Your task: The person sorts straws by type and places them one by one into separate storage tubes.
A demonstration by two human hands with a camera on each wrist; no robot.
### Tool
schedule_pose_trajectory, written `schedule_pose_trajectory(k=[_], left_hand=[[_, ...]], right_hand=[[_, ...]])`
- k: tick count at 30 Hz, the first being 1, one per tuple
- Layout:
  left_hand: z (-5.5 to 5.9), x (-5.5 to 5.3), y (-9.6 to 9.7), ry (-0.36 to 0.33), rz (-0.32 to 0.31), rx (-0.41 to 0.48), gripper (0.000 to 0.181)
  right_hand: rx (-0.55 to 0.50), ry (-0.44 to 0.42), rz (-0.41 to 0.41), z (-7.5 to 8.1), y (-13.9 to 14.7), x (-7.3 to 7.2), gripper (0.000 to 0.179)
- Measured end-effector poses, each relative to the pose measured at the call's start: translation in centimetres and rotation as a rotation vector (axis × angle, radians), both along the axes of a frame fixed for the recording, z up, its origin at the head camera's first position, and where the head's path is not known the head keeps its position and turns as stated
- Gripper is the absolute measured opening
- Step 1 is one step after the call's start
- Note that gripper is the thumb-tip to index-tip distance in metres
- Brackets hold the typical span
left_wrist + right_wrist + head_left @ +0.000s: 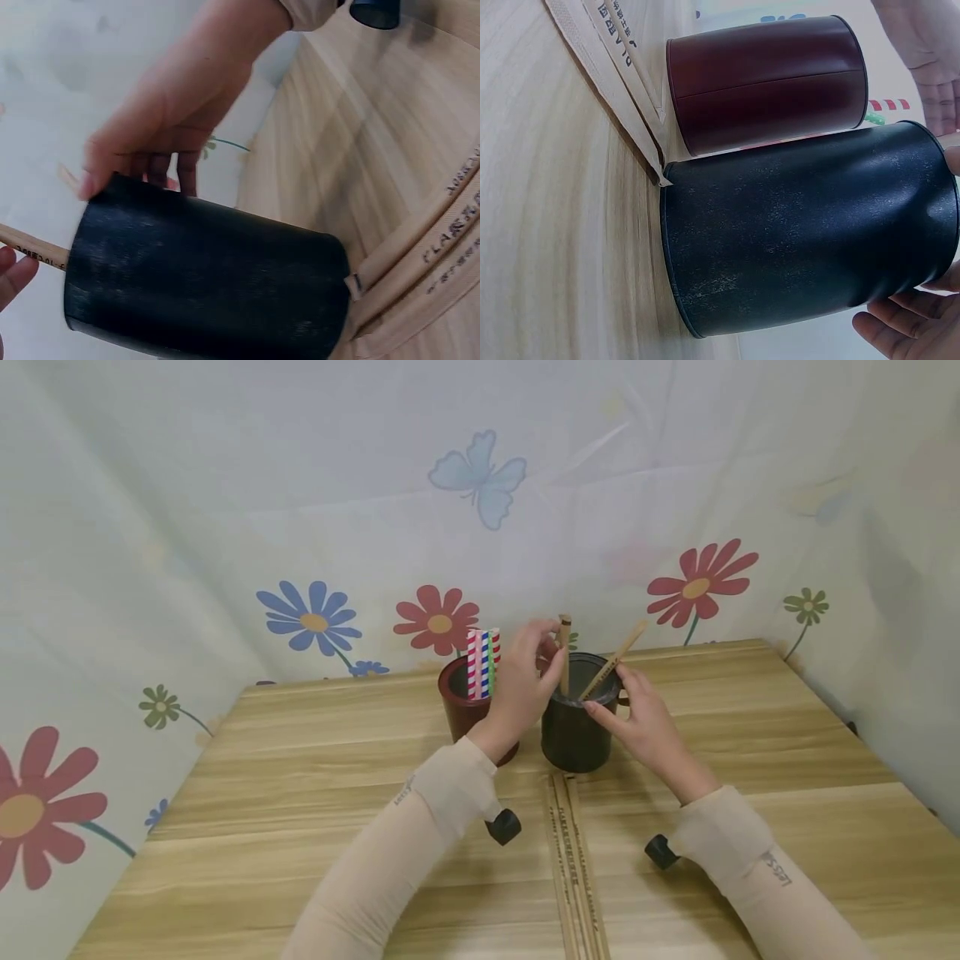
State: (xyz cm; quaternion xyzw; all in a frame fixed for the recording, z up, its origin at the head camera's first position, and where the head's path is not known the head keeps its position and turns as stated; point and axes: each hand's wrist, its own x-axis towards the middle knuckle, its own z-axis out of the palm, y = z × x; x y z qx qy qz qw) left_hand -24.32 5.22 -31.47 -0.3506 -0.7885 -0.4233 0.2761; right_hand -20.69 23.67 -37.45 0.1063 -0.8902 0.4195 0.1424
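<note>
My left hand [525, 681] is over the rim of a black cup [576, 735], pinching a paper-wrapped straw [565, 652] that stands upright with its lower end in the cup. In the left wrist view, fingertips of that hand touch the printed straw [45, 253]. The right hand [648, 718] grips the cup's right side, thumb at the near rim and fingers round the far side. Another wrapped straw [618, 653] leans rightward out of the cup. Beside it on the left stands a dark red cup [461, 714] with several striped straws [482, 664], partly hidden by my left hand.
Several long paper-wrapped straws [573, 868] with printed lettering lie side by side on the wood-grain table [315, 827], their far ends close to the black cup's base. Behind the table hangs a pale curtain [360, 518] with flowers and a butterfly.
</note>
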Motion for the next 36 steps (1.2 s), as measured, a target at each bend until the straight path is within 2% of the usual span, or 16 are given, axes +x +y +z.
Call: schedule_pose_trajectory(k=[7,13,20,24,31,36], left_hand=[[-1.3,0.0,0.2,-0.007,0.031,-0.047,0.025],[-1.5,0.1,0.2,-0.009,0.046,-0.061,0.027],[-1.5,0.3,-0.1,-0.086,0.016,0.000,0.034],[-1.2,0.8,-0.6,-0.110,0.005,0.022,0.035],[-0.7,2.2,-1.6,-0.141,-0.034,0.053,0.038],[-0.9,3.4,-2.3,-0.147,-0.045,0.057,0.039]], right_hand=[[-0.005,0.009,0.004,0.0,-0.1,0.1,0.078],[-0.001,0.006,0.002,0.0,-0.1,0.1,0.077],[0.000,-0.003,0.001,0.1,-0.1,0.2,0.079],[0.001,-0.004,0.000,0.1,-0.2,0.2,0.079],[-0.002,-0.009,-0.006,0.2,-0.2,0.2,0.081],[0.004,-0.010,-0.005,0.1,-0.2,0.2,0.081]])
